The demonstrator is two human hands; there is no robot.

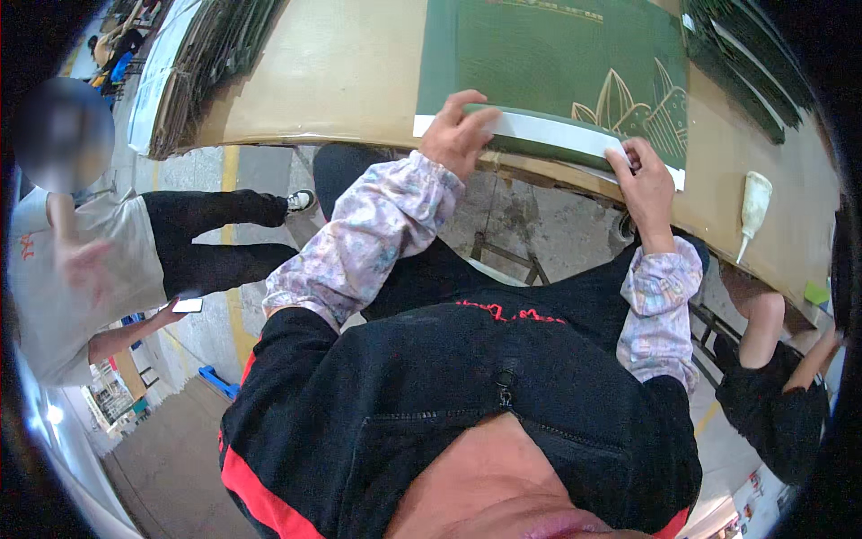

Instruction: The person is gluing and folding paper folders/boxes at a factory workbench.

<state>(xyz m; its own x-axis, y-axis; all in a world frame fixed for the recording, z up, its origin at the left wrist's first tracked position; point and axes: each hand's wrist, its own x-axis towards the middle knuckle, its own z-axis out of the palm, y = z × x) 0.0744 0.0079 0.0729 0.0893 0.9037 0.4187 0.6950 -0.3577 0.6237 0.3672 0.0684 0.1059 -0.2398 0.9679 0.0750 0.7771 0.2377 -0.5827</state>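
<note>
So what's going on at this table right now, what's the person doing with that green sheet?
A person in floral sleeve covers is pressing both hands on the near edge of a flat green card sheet with gold leaf print, lying on a brown table. The left hand and right hand rest on its folded white-edged flap. A white squeeze bottle lies to the right. Another person sits at left holding a phone.

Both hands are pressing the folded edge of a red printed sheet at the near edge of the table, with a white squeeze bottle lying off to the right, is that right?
Not quite: the head view shows the sheet is green, not red. The rest holds: the left hand and right hand press its folded edge at the table's near edge, and a white squeeze bottle lies to the right.
</note>
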